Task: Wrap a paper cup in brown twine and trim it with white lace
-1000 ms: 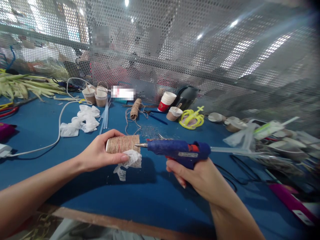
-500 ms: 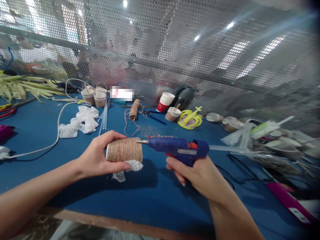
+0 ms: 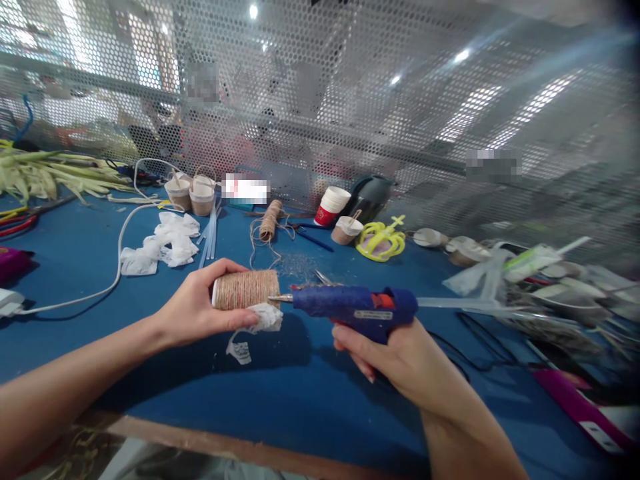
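Note:
My left hand (image 3: 193,313) is closed around a twine-wrapped cup (image 3: 245,288) held on its side, fingers behind and thumb in front. Under the thumb a strip of white lace (image 3: 269,317) lies against the twine, and its loose end hangs below. My right hand (image 3: 395,357) grips a blue hot glue gun (image 3: 340,308) by its handle. Its metal nozzle points left, at the cup's right end just above the lace; whether it touches cannot be told. A clear glue stick (image 3: 455,303) sticks out of the gun's back.
On the blue table (image 3: 280,407) lie lace pieces (image 3: 175,237), glue sticks (image 3: 211,233), a twine spool (image 3: 271,221) and a yellow crown-shaped piece (image 3: 381,241). Several cups (image 3: 333,205) stand at the back before a perforated metal screen (image 3: 300,100). A white cord (image 3: 120,243) runs along the left.
The cup has turned and risen slightly in my left hand, bringing the lace up. The nozzle has shifted lower, closer to the lace edge. A metal tip now shows behind the glue gun.

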The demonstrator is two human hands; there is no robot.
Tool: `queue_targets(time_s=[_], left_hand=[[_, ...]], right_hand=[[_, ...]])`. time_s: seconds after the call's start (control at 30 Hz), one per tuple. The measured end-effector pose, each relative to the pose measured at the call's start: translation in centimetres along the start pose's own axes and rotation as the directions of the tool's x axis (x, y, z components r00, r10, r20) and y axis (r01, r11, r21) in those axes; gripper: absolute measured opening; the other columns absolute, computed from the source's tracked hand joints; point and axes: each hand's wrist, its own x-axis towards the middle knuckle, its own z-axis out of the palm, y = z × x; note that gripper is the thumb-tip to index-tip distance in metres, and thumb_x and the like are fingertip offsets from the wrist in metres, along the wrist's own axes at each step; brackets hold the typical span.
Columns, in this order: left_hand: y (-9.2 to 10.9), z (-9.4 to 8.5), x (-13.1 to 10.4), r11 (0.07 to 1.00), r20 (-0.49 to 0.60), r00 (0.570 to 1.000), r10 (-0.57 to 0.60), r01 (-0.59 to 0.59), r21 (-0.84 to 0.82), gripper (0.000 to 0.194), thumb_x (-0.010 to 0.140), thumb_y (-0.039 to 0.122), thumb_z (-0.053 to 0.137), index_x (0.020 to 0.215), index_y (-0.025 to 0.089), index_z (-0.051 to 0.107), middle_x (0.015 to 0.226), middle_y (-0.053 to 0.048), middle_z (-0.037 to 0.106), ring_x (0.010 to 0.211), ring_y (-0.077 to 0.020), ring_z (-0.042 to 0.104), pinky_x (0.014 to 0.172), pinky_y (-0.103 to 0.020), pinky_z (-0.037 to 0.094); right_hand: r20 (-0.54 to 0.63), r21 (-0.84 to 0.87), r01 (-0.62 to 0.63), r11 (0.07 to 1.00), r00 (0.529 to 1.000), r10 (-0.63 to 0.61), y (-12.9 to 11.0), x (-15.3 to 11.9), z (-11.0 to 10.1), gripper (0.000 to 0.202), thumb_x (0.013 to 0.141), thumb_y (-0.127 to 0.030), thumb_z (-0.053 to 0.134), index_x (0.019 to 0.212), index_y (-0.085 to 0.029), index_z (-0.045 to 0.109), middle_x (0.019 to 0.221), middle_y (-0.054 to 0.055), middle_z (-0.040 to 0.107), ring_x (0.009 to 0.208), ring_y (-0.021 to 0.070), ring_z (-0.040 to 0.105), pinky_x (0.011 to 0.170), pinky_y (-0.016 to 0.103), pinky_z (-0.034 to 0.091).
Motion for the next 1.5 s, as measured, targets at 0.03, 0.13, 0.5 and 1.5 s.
queue_targets(time_s=[0.03,0.13,0.5,1.5], left_hand=[[0.0,0.0,0.0,1.0,0.0,1.0,-0.005,0.005,-0.003,0.05,0.061,0.044,0.071,0.097,0.015,0.053,0.08,-0.001,0.058,0.067,-0.0143,0.053,0.058,-0.024,0.046],[0.0,0.0,0.0,1.0,0.005,1.0,-0.006,0.006,-0.011,0.049,0.062,0.045,0.071,0.097,0.015,0.053,0.08,-0.001,0.058,0.067,-0.0141,0.053,0.058,-0.023,0.045],[-0.1,-0.2,0.1,1.0,0.016,1.0,-0.005,0.005,-0.021,0.048,0.062,0.044,0.071,0.097,0.016,0.052,0.077,0.0,0.056,0.066,-0.0133,0.052,0.058,-0.023,0.044],[-0.1,-0.2,0.3,0.997,-0.11,0.994,-0.003,-0.005,-0.075,0.051,0.06,0.046,0.071,0.096,0.016,0.053,0.086,-0.004,0.062,0.074,-0.0184,0.059,0.064,-0.028,0.05]], right_hand=[[0.001,-0.005,-0.001,1.0,1.0,0.001,0.0,0.0,0.0,0.025,0.076,-0.04,0.057,0.061,-0.02,0.053,0.043,-0.006,0.044,0.037,0.0076,0.04,0.04,0.022,0.039],[-0.006,0.008,-0.004,1.0,1.0,0.004,0.1,0.1,0.0,0.025,0.076,-0.04,0.057,0.062,-0.019,0.054,0.042,-0.006,0.044,0.037,0.0075,0.04,0.04,0.021,0.039],[-0.032,0.031,0.011,0.999,0.999,-0.01,0.0,-0.1,0.0,0.024,0.076,-0.04,0.057,0.066,-0.018,0.057,0.051,-0.003,0.053,0.039,0.0068,0.042,0.038,0.02,0.039],[-0.345,0.108,-0.001,0.994,0.938,0.038,3.5,5.4,-2.4,0.023,0.073,-0.038,0.061,0.071,-0.015,0.058,0.058,0.0,0.057,0.053,0.0116,0.053,0.05,0.023,0.044]])
